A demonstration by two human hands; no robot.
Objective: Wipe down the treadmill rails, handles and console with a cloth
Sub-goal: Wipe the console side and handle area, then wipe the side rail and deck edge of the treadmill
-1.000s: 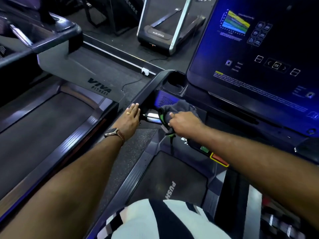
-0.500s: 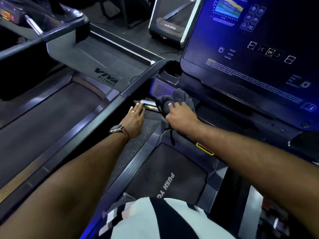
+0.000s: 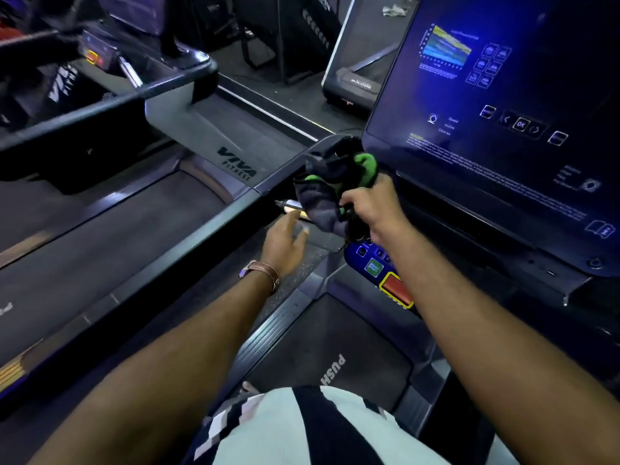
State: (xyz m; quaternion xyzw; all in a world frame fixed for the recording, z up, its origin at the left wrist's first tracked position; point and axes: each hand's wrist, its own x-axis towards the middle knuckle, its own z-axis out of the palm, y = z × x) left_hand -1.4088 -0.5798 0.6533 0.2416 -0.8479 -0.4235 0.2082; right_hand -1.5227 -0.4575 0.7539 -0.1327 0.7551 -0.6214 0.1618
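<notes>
Standing on the treadmill, the person shows a white top with dark stripes (image 3: pixel 322 427) at the bottom edge, above a dark belt cover printed "PUSH" (image 3: pixel 332 369). Both bare forearms reach forward over it. The left hand (image 3: pixel 285 243), with a brown-strapped wristwatch (image 3: pixel 261 268) on the wrist, hangs over the speckled floor strip between the two machines; its fingers are loosely spread and hold nothing, their tips blurred and close to a short silver metal handle (image 3: pixel 288 205) that sticks out from under the console. Whether they touch it cannot be told. Just right of that, the right hand (image 3: pixel 369 209) is closed in a fist around a crumpled dark grey cloth with bright green patches (image 3: pixel 330 186), lifted in front of the left corner of the console, over the cup recess there. Below the right wrist lies a blue button panel with a green square key and a red stop pad edged in yellow (image 3: pixel 396 290). Behind the cloth rises the large dark glossy console screen (image 3: pixel 496 135), lit blue, showing a coloured graph, icons and an "OK" key. A long dark grey side rail (image 3: pixel 167 243) runs leftward from the console corner. Beyond it stands a neighbouring grey treadmill marked "VIVA FITNESS" (image 3: pixel 236 167), and farther back another treadmill deck (image 3: pixel 352 82) on the dark floor.
</notes>
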